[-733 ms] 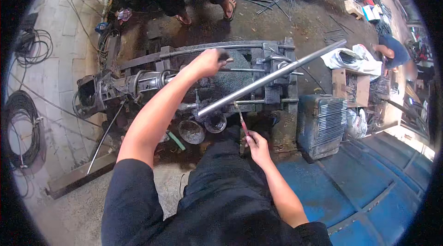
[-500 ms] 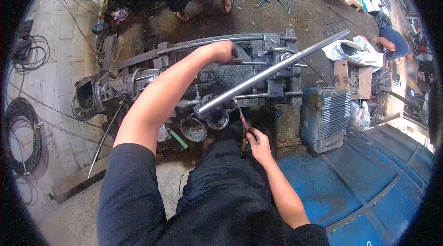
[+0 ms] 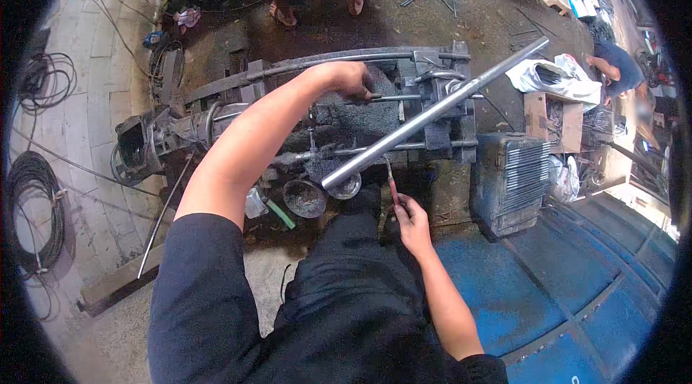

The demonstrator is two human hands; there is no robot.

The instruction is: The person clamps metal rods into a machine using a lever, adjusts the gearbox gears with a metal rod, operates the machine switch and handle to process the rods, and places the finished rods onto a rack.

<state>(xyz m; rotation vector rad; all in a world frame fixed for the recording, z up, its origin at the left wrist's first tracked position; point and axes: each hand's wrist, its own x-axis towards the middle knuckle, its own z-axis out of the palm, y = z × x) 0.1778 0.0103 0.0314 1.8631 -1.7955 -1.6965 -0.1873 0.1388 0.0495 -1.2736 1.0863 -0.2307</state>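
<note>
Below centre, your right grip [image 3: 412, 222] pinches a red-handled tool [image 3: 392, 188] extending upward; your left grip [image 3: 356, 82] is too unclear to read.

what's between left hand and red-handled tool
In the head view, the long shiny pipe and part of the machine lie between the left hand and the tool.

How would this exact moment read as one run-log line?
left hand: at middle rod, grip unclear | right hand: holding red-handled tool | silver pipe: slanting across machine | blue-grey case: right of machine
</note>
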